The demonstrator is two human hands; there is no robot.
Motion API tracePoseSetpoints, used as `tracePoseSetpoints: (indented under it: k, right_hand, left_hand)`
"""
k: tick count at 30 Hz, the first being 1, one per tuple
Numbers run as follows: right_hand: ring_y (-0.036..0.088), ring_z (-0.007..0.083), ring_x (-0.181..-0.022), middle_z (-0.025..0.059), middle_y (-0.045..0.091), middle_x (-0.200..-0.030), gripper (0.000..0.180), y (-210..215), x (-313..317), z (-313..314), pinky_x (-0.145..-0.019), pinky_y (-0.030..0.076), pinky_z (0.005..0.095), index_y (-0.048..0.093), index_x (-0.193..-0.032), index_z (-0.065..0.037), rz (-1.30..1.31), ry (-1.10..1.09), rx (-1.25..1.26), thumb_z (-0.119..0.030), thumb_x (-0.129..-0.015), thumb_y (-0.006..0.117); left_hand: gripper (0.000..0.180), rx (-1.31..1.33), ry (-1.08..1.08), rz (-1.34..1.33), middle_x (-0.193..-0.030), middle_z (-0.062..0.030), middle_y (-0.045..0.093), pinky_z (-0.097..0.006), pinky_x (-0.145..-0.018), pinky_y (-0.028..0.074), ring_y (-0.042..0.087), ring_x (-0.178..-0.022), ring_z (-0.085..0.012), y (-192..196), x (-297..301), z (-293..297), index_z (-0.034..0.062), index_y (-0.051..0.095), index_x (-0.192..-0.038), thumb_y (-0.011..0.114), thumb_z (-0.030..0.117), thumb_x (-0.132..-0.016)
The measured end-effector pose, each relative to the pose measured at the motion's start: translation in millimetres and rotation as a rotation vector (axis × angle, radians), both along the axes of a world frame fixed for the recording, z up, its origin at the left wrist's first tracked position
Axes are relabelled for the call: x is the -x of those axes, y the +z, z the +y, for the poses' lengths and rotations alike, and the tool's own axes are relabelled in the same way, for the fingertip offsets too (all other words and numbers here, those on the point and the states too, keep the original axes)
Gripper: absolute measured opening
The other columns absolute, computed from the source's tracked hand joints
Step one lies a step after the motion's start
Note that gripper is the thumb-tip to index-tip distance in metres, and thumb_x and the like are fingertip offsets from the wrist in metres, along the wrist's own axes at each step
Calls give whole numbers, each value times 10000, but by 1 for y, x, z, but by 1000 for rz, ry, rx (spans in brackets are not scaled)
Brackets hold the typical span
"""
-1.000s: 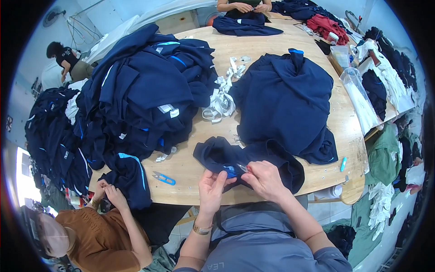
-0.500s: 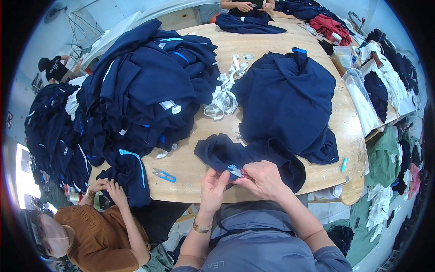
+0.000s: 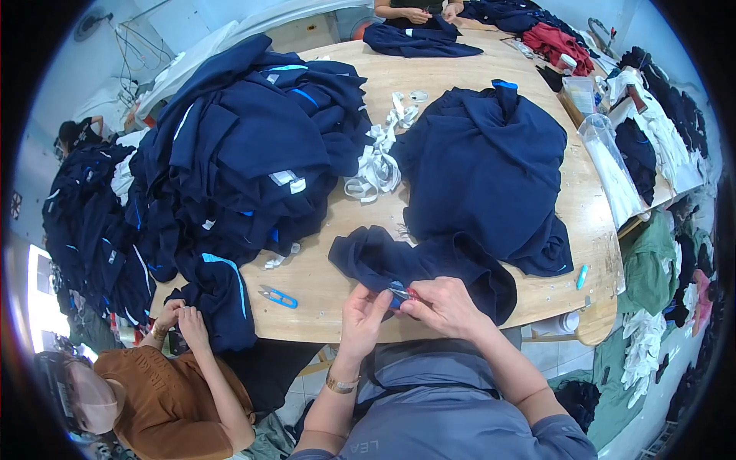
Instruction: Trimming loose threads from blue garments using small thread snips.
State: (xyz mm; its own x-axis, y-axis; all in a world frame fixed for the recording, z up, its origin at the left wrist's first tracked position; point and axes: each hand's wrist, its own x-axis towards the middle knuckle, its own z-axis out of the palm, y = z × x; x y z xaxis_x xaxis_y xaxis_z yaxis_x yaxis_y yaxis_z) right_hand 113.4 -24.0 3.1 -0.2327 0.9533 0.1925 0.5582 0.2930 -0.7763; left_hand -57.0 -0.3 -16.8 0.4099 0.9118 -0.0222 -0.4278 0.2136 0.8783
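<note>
A navy garment (image 3: 468, 268) lies at the table's near edge, in front of me. Fingers and thumb of my left hand (image 3: 364, 313) pinch it where a bright blue piece shows. My right hand (image 3: 443, 307) is closed around thread snips (image 3: 402, 293), whose metal blades point left and touch or nearly touch that blue piece. A bit of red handle shows between my right fingers; the rest of the snips is hidden in the hand. Past this garment lies a heap of navy garments (image 3: 487, 169).
A large navy pile (image 3: 245, 138) covers the table's left side. Blue-handled snips (image 3: 278, 297) and white tape strips (image 3: 376, 169) lie on the wooden table (image 3: 368, 70). A turquoise tool (image 3: 582, 277) is near the right edge. A co-worker in brown (image 3: 172, 402) works at the left; another person's hands (image 3: 418, 15) show far off.
The snips' blades have turned slightly at the blue piece, and my right hand has shifted a little. My left hand keeps its pinch. A person at the far left has moved lower behind the pile.
</note>
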Motion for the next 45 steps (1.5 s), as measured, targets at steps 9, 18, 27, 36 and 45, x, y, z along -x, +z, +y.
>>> tracePoseSetpoints:
  k: [9,18,27,36,45]
  right_hand:
    - [570,286,-578,120,591,-642,406,1,2,-1,-497,398,357,602,-725,-62,95,3,87,-415,-886,483]
    - [468,184,-506,102,443,-567,357,-24,-17,-4,-483,347,319,484,-728,-16,339,-196,139,-327,-902,486]
    - [413,35,-457,-37,404,-560,296,-44,-115,-23,-422,326,186,443,-762,-76,664,-766,46,-314,-924,511]
    - [505,301,-559,127,518,-659,390,-107,-120,-61,-553,426,379,436,-821,-12,-244,-985,-66,-211,-702,749]
    - [484,93,-713,16,506,-756,292,-65,-150,-97,-653,402,226,459,-851,-57,527,-907,222,5,-631,642]
  left_hand:
    - [155,-18,-18,26,-950,-50,608,-232,-742,472,565,-841,-92,-1,2,1,-2,540,-1045,525,64,-906]
    - [144,33,23,49,-938,-49,607,-233,-678,497,576,-803,-97,-5,2,-2,7,553,-1025,541,70,-896]
    - [327,35,737,161,-966,-67,595,-279,-757,494,589,-848,-117,-33,110,27,31,499,-1185,559,178,-899]
    - [588,-563,154,936,-1272,-125,454,-422,-1013,309,347,-1261,-302,-25,15,8,105,495,-1227,738,129,-691]
    - [224,-475,71,821,-814,-25,575,-259,-706,448,547,-770,-127,-31,18,56,51,547,-891,542,-66,-701]
